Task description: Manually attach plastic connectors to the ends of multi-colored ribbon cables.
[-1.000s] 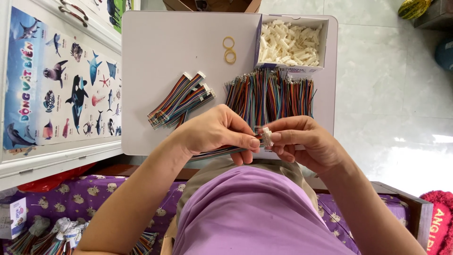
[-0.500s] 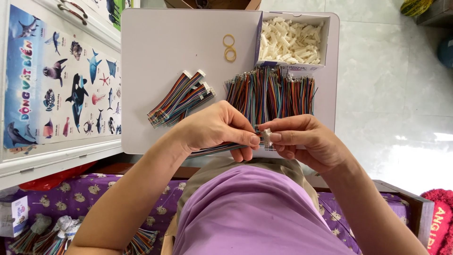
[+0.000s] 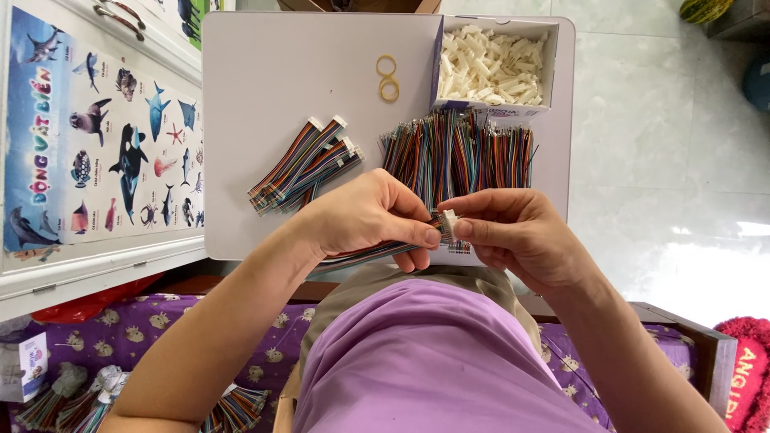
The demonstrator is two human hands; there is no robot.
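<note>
My left hand [image 3: 365,215] pinches a flat multicoloured ribbon cable [image 3: 361,256] near its end; the cable trails back under the hand toward my body. My right hand [image 3: 517,228] holds a small white plastic connector [image 3: 448,224] against that cable end, fingertips of both hands meeting at the near edge of the white board [image 3: 273,72]. Just beyond the hands lies a spread pile of loose multicoloured cables [image 3: 461,152].
A few finished cables with white connectors [image 3: 306,164] lie at the board's middle. A box of white connectors [image 3: 493,68] stands at the far right corner, two yellow rubber bands [image 3: 387,78] beside it. A sea-animal poster [image 3: 96,144] lies left; tiled floor right.
Almost nothing differs; the two hands stay together at the cable end, with only slight finger shifts on the connector.
</note>
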